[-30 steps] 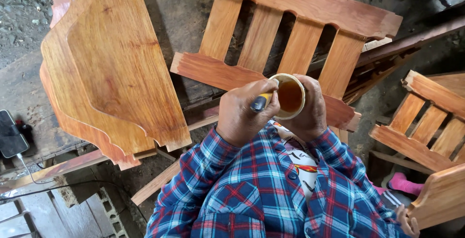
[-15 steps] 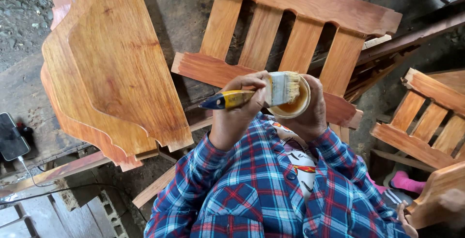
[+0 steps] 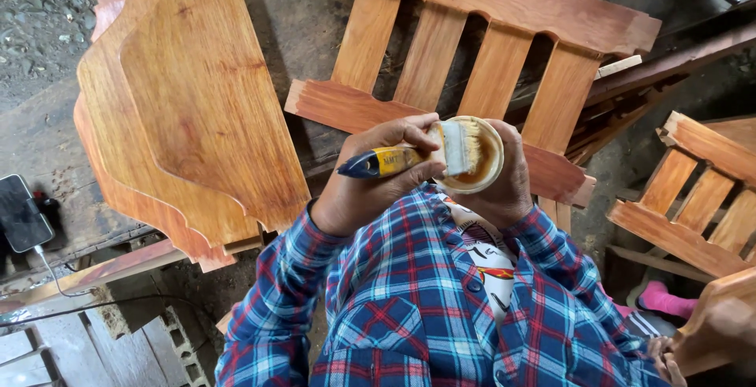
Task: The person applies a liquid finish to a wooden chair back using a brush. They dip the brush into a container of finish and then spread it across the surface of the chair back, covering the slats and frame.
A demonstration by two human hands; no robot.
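My left hand grips a paintbrush with a yellow and dark blue handle that points left. Its pale bristles lie flat across the rim of a small white cup with amber varnish inside. My right hand is wrapped around that cup from the right. Both hands are held close together in front of my blue and red plaid shirt. Just beyond them lies a reddish slatted wooden chair back.
A large glossy shaped wooden panel leans at the left. Another slatted wooden frame sits at the right. A phone with a cable lies at the far left. A pink shoe and someone's fingers on wood show at the lower right.
The brush came up out of the cup, where its handle had been upright, and now lies sideways across the rim with the bristles showing. The cup stayed in place.
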